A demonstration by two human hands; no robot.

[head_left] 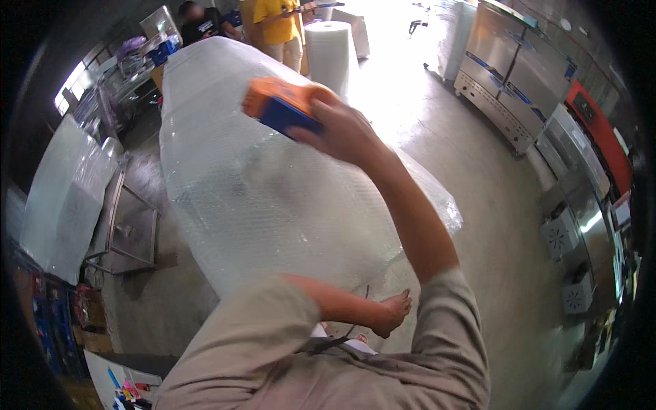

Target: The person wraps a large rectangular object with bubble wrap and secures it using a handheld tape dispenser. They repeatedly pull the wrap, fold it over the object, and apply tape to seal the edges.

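My right hand point(338, 130) is raised out in front and closed round one end of a blocky orange-and-blue thing point(281, 102). Motion blurs it, and its exact kind cannot be made out. Beneath it stretches a long, bulky object wrapped in clear bubble wrap point(225, 171), which has a shiny, wrinkled surface. Bent across my body, my left arm ends in my left hand point(394, 314), low beside the near edge of the wrap. Its fingers look loosely apart, with nothing seen in them.
A large roll of bubble wrap point(329, 55) stands past the far end. To the left are a metal frame point(130, 232) and another wrapped panel point(65, 198). Steel cabinets point(512, 65) line the right. Two people are at the back, one in a yellow shirt point(277, 24).
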